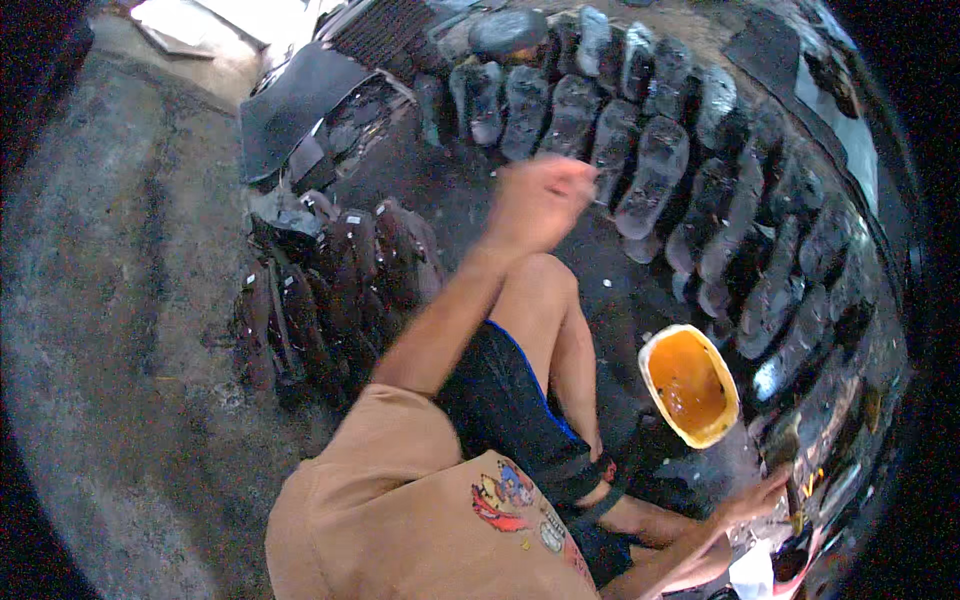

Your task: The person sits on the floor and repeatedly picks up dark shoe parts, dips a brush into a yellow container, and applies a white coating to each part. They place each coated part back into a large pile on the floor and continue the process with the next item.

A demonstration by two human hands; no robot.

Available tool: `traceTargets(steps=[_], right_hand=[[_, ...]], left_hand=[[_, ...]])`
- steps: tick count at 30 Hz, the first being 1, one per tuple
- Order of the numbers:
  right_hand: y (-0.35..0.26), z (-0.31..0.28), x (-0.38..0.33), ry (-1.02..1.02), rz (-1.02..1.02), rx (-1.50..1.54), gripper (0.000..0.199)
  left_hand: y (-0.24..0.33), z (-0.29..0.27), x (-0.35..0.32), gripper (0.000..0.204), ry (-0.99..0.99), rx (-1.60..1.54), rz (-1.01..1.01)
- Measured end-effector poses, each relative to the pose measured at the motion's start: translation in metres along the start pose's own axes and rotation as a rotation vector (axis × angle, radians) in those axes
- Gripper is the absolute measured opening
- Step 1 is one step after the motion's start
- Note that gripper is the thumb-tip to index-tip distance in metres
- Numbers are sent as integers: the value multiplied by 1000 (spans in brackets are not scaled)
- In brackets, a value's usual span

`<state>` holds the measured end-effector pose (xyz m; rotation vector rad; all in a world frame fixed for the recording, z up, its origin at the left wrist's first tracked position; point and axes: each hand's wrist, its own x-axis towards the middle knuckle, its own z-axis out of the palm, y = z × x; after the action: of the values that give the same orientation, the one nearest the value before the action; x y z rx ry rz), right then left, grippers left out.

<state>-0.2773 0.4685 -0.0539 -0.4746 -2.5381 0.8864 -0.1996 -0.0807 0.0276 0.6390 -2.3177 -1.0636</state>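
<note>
Dim, bluish light falls unevenly, brightest at the pale patch top left and in glints on the wet dark soles (655, 175), while the raised left hand (537, 203) smears with motion blur and the fisheye rim bends into black corners.

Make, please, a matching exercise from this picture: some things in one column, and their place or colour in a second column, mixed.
Things:
1. left hand
2. right hand
3. tub
4. shoe soles
5. shorts

Descriptions:
A. dark with a blue edge, on the person's thigh
B. yellow, holding orange liquid, on the floor
C. raised and blurred above the bent knee
D. grey, laid in overlapping rows in an arc
E. low at the lower right, near a brush handle

Pairs: 1-C, 2-E, 3-B, 4-D, 5-A
</note>
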Motion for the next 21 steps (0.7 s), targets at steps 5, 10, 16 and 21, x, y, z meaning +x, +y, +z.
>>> traceTargets(steps=[5, 10, 16, 21], right_hand=[[-59, -36, -17, 145, -180, 148, 54], [-166, -24, -53, -229, -171, 216, 37], [-163, 15, -83, -539, -379, 39, 30], [-120, 26, -106, -546, -414, 149, 24]], left_hand=[[-228, -297, 12, 34, 233, 841, -239], [-422, -443, -51, 40, -130, 1138, -751], [-474, -421, -43, 37, 260, 854, -1066], [-438, -464, -61, 37, 655, 490, -1032]])
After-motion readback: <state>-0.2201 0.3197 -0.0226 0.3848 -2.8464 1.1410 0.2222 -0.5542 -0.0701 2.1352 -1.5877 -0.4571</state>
